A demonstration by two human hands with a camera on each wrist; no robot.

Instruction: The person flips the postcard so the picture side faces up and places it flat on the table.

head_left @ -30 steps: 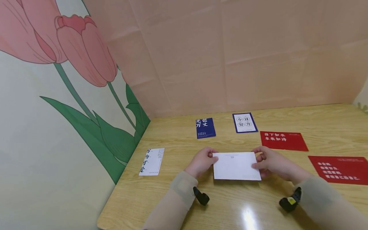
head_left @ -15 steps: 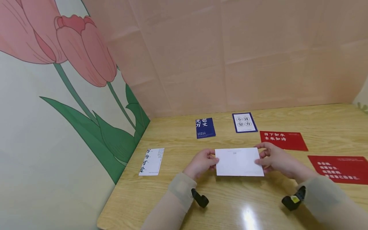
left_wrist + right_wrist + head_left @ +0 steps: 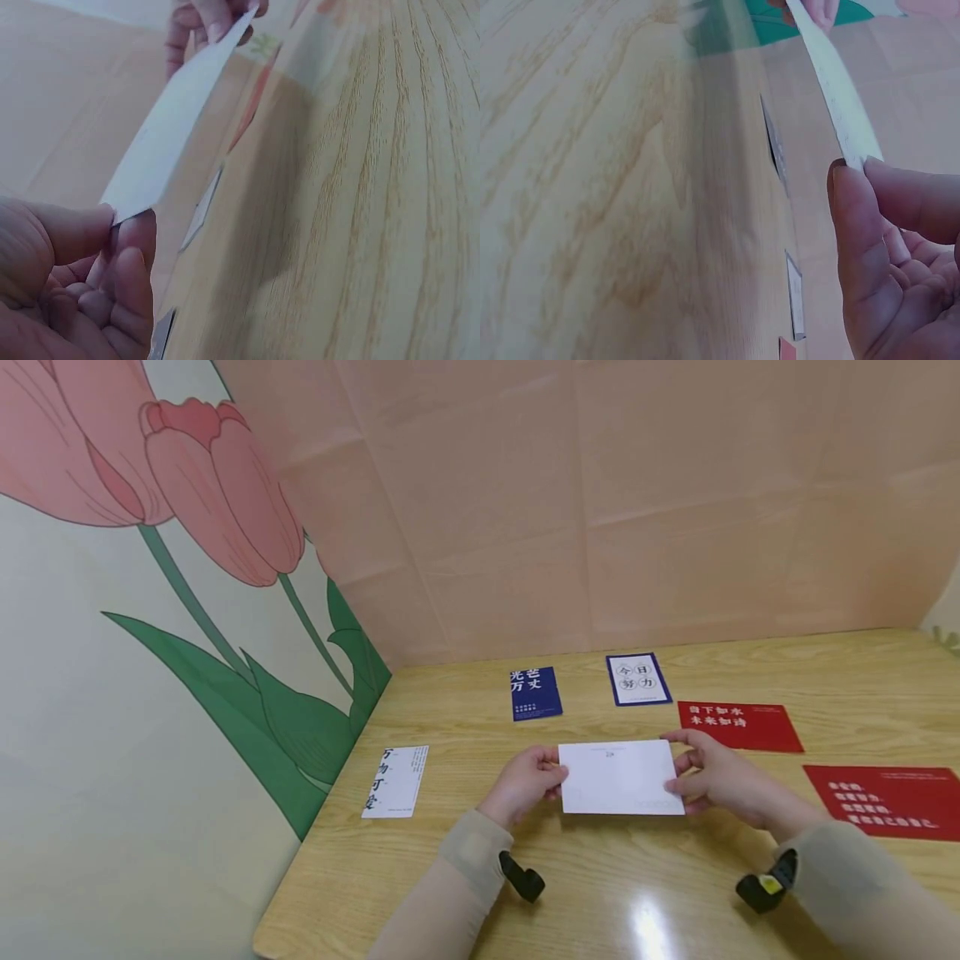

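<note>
Between my hands is a white postcard (image 3: 621, 779), its pale side with a small printed mark turned up toward the head camera. My left hand (image 3: 522, 783) pinches its left end between thumb and fingers. At the right end, my right hand (image 3: 716, 779) grips it the same way. Both wrist views show the postcard (image 3: 169, 139) raised off the tabletop and tilted, with its shadow on the wood. In the right wrist view the thumb and fingers of my right hand (image 3: 900, 255) pinch the near edge of the card.
On the wooden table (image 3: 420, 885) lie a white card (image 3: 396, 782) at left, a blue card (image 3: 536, 694) and a blue-bordered card (image 3: 640, 680) at the back. Two red cards, one smaller (image 3: 761, 737) and one larger (image 3: 892, 827), lie at right. A tulip-painted wall (image 3: 172, 760) borders the left side.
Over the last second both hands have lifted the postcard slightly and away from me, tilting its face more. It has shifted a little right, then slightly back left. The other cards stay put.
</note>
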